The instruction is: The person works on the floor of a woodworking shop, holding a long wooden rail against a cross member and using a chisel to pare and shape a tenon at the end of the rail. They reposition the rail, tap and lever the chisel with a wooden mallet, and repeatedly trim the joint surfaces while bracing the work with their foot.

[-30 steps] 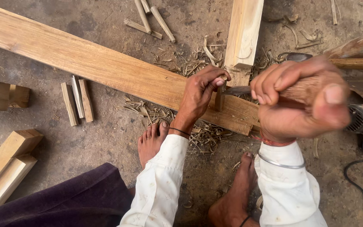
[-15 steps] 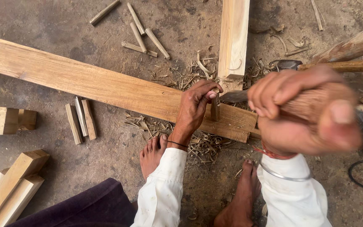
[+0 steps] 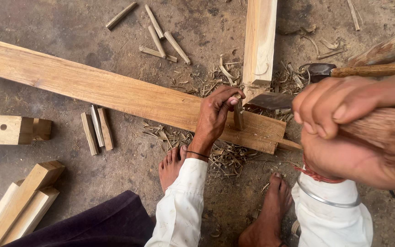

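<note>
- Left hand (image 3: 216, 114): fingers clamped on a chisel (image 3: 238, 115), held upright, its tip set on the long plank (image 3: 115, 91) near the plank's right end.
- Right hand (image 3: 344, 132): raised close to the camera, fingers wrapped tight round a wooden handle (image 3: 385, 128); its dark metal head (image 3: 270, 100) hangs above the plank, just right of the chisel.
- Plank lies slantwise on the concrete floor (image 3: 69, 27); a second beam (image 3: 260, 41) meets it from the top edge.
- Shavings (image 3: 225, 158) are scattered round the joint; both bare feet stand just below it.
- Offcut blocks (image 3: 12, 129) lie at the floor's left edge; three thin strips (image 3: 97, 132) lie beside them.
</note>
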A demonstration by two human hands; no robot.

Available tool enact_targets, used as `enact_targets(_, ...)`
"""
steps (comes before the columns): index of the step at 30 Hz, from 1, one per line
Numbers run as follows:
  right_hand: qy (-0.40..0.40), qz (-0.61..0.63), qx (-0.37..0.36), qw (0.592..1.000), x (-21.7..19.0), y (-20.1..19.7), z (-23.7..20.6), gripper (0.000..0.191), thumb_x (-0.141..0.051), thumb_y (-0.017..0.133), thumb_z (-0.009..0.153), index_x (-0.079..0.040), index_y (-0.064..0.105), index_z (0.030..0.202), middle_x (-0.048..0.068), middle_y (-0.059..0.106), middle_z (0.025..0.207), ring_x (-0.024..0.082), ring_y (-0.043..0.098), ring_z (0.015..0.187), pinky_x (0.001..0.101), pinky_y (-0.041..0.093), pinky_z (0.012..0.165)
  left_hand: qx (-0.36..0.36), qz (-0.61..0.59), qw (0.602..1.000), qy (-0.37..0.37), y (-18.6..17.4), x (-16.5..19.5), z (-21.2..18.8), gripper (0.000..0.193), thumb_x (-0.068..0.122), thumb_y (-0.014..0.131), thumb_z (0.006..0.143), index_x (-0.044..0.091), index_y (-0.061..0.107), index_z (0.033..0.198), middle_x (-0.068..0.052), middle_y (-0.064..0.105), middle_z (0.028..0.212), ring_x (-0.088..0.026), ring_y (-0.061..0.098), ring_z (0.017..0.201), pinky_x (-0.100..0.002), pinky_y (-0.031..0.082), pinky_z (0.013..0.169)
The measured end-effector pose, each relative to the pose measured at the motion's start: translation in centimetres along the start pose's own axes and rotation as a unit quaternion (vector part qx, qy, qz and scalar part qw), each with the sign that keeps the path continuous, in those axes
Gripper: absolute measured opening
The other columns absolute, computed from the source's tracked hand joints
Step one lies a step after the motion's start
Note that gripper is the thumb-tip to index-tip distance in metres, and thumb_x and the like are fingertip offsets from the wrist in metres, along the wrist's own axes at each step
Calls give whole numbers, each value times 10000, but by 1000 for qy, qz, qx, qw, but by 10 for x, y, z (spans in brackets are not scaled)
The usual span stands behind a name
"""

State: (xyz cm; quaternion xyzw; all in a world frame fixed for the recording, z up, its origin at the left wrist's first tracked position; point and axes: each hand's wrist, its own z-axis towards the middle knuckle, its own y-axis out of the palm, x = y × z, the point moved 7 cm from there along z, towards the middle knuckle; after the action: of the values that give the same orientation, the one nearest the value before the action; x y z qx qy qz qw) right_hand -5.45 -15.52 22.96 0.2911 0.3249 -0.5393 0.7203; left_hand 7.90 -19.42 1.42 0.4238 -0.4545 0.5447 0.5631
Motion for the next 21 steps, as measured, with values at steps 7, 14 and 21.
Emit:
enact_targets(7,62,59,90,992,59,1,-34,552,-493,563,1014,20,514,818,123,461,571,214,440,454,363,411,479,0,17,1000,-18,-4,-6,1,199,116,588,1025,39,747,1118,-28,718,1079,-124,634,761,-262,561,671)
enact_targets(14,120,33,51,991,67,-18,-55,554,-498,628,961,35,527,844,167,541,688,252,537,592,371,472,565,-62,-80,995,-4,-6,3,-2,280,253,582,1074,31,708,1190,-43,606,1021,-156,621,902,-307,544,839)
enact_targets(21,71,60,63,994,37,4,-14,508,-425,566,975,36,523,766,142,480,564,205,429,440,365,410,461,-34,-7,998,52,-6,5,1,274,267,569,1078,33,711,1085,-42,661,1014,-165,664,916,-311,564,831)
